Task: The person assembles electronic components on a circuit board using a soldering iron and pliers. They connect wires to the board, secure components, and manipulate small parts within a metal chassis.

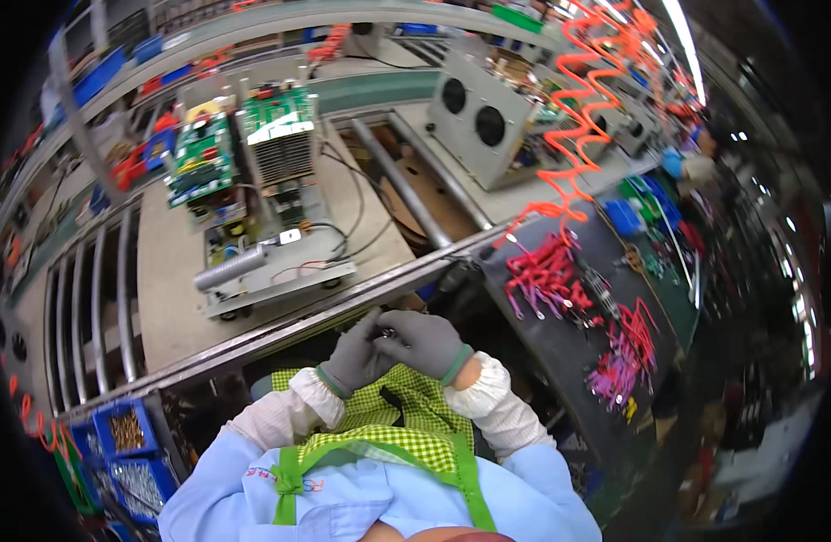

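Note:
Both hands wear grey gloves and meet in front of my body, just below the metal edge of the roller line. My left hand (pixel 354 355) is closed, its fingertips against the other glove. Curled over toward it, my right hand (pixel 426 341) is closed too. Between them shows a small dark, metallic piece (pixel 388 333), mostly covered by the fingers; its kind cannot be made out. Beyond the hands, an open electronic unit (pixel 275 266) with green circuit boards (pixel 280 116), a finned heat sink (pixel 284 161) and a silver cylinder (pixel 230 269) rests on a board.
On the right, a dark mat (pixel 560 361) carries red and purple cable bundles (pixel 555 271). An orange coiled hose (pixel 573 135) hangs above it. A grey casing with two fans (pixel 477 117) stands beyond metal rollers (pixel 415 176). Blue bins (pixel 149 411) of small fasteners sit at lower left.

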{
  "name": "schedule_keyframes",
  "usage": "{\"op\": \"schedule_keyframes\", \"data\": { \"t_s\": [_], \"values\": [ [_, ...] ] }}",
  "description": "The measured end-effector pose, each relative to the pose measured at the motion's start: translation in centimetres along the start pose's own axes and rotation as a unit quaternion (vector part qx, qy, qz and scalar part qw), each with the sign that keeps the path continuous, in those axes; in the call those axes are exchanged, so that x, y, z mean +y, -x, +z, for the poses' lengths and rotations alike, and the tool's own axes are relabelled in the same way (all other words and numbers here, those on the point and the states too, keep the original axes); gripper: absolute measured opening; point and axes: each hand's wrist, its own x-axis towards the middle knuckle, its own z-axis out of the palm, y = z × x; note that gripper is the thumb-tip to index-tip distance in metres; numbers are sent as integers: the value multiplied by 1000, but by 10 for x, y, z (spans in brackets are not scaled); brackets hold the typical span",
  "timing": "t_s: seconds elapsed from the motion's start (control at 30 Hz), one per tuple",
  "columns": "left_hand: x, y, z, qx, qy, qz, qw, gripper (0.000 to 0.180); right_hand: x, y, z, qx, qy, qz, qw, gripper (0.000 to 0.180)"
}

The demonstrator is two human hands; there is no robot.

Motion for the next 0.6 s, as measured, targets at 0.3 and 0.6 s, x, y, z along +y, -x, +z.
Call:
{"op": "schedule_keyframes", "data": {
  "t_s": [0.3, 0.6],
  "values": [
    [-27, -92, -4, 1, -4, -171, 985, 26, 115, 176, 3, 456, -694, 207, 518, 23],
    [-93, -169, 78, -175, -454, -94, 868, 16, 158, 219, -70, 543, -607, 198, 545, 26]
  ]
}}
